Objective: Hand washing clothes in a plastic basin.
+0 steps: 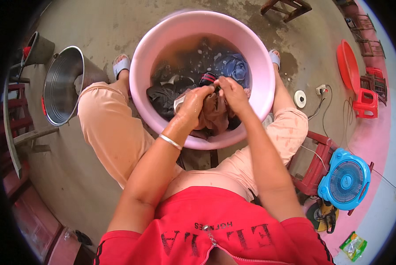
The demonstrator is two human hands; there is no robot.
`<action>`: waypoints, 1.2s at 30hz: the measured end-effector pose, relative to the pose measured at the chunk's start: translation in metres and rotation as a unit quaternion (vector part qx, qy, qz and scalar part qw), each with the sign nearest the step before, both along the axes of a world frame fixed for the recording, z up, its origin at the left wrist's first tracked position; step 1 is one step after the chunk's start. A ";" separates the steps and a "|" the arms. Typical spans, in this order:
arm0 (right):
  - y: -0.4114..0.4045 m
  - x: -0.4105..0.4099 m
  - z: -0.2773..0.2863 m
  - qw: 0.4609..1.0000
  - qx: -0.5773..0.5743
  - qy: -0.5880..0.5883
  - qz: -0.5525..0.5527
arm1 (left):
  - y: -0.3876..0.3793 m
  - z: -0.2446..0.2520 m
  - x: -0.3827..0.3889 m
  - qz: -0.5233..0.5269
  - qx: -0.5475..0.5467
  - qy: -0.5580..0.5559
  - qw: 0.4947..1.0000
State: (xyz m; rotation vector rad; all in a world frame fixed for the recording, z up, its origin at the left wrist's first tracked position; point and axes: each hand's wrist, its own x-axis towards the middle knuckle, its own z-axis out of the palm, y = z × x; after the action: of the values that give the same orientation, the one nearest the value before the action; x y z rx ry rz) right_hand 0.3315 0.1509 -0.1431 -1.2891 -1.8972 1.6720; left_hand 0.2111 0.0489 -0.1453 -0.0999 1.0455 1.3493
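Note:
A large pink plastic tub (201, 143) stands between my knees, with murky brown water (181, 49) and wet clothes in it. My left hand (193, 102), wet and with a silver bangle on the wrist, grips dark wet cloth (214, 112) over the tub's near side. Close beside it, my right hand (232, 92) is closed on the same dark cloth, its fingertips near those of the left. Just beyond the hands lies a black cloth with red stripes (208, 78). Blue fabric (236, 68) floats at the right, and black garments (166, 99) lie at the left.
A metal bucket (63, 86) stands left of my knee, with a darker bucket (43, 49) behind it. On the right are a power socket (321, 89) with cords, a blue fan (346, 181) on a red wooden stool (314, 162), a red basin (347, 66) and a red plastic stool (365, 104).

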 end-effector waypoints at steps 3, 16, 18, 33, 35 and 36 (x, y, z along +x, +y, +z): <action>0.002 0.036 0.014 0.955 -0.116 -0.125 0.244 | 0.000 0.024 -0.029 -0.014 0.025 0.145 0.989; 0.039 0.088 -0.004 0.880 -0.204 0.343 -0.257 | -0.011 0.012 -0.033 -0.087 0.102 0.159 0.978; -0.003 0.049 0.028 0.904 -0.224 0.319 -0.174 | -0.014 0.008 -0.028 0.130 0.133 -0.103 0.977; 0.036 -0.056 -0.008 0.989 0.141 -0.035 0.002 | 0.030 0.034 -0.022 0.113 -0.003 0.079 0.990; 0.058 -0.068 -0.029 0.988 0.132 -0.075 0.024 | 0.046 0.012 -0.050 0.146 -0.016 0.206 0.968; 0.072 -0.078 -0.043 0.969 0.199 -0.120 0.083 | 0.054 -0.003 -0.065 0.136 -0.075 0.302 0.941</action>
State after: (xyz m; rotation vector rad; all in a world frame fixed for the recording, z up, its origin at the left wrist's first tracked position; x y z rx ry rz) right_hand 0.2536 0.2231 -0.1864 -1.2361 -2.3878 1.1527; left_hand 0.1464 0.1033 -0.1479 0.0660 1.7016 1.5926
